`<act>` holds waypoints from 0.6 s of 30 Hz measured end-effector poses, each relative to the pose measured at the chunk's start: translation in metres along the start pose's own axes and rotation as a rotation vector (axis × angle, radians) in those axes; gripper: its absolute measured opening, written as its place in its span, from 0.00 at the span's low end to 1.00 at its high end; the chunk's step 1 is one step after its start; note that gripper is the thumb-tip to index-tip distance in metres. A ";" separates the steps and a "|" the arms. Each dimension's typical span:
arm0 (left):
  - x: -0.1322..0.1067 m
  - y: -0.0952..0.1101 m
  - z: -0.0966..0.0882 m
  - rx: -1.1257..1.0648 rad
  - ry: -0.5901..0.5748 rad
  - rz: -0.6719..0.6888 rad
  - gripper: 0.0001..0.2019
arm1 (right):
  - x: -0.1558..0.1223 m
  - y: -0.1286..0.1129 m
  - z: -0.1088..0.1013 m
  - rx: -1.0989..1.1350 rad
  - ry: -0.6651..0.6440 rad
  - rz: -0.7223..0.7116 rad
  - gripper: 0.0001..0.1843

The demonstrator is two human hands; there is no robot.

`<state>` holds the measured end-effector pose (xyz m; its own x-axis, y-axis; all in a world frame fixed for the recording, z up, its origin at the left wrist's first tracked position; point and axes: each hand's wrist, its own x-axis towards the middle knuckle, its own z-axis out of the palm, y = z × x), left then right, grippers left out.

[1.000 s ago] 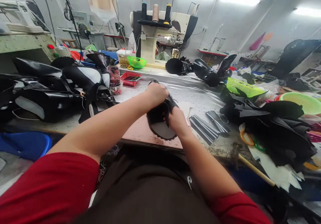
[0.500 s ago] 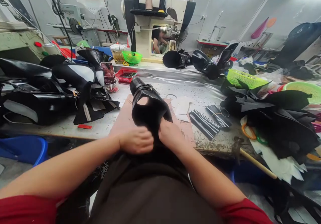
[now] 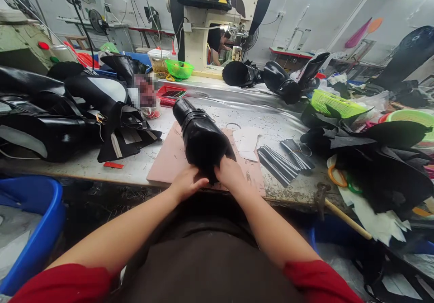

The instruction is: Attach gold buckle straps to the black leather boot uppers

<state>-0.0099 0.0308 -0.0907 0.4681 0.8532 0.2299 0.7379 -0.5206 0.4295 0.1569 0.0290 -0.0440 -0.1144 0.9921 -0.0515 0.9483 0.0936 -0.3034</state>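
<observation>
A glossy black leather boot upper [image 3: 205,135], with a strap around its shaft, lies over a pinkish board [image 3: 166,158] at the bench's front edge. Its wide opening faces me. My right hand [image 3: 228,172] grips the rim on the right side, fingertips partly hidden by the leather. At the lower left rim, my left hand [image 3: 186,181] has its fingers against the leather and partly behind it, with the thumb held apart. Pale pattern pieces [image 3: 247,142] and black-and-white striped strips [image 3: 278,165] lie right of the boot upper.
More black boot uppers [image 3: 50,113] pile up on the left. A sewing machine [image 3: 196,36] stands behind, a person beyond it. Dark cut pieces [image 3: 376,167], a green basket [image 3: 335,104] and a hammer [image 3: 346,219] are right. A blue bin [image 3: 50,221] stands lower left.
My left hand has gone from a loose fist in front of the opening to the lower left rim. The boot upper's opening has tipped downward, showing more of its outer top.
</observation>
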 end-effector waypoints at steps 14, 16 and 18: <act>0.024 0.032 0.012 -0.007 0.162 -0.451 0.11 | 0.025 0.056 -0.002 0.146 -0.001 0.064 0.08; 0.023 0.033 0.014 0.010 0.168 -0.440 0.11 | 0.027 0.057 0.000 0.151 -0.001 0.067 0.08; 0.023 0.033 0.016 0.029 0.169 -0.417 0.11 | 0.026 0.057 0.000 0.154 -0.013 0.066 0.08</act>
<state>0.0323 0.0327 -0.0852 0.0437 0.9821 0.1834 0.8613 -0.1301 0.4912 0.2077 0.0605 -0.0624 -0.0578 0.9944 -0.0880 0.8974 0.0131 -0.4410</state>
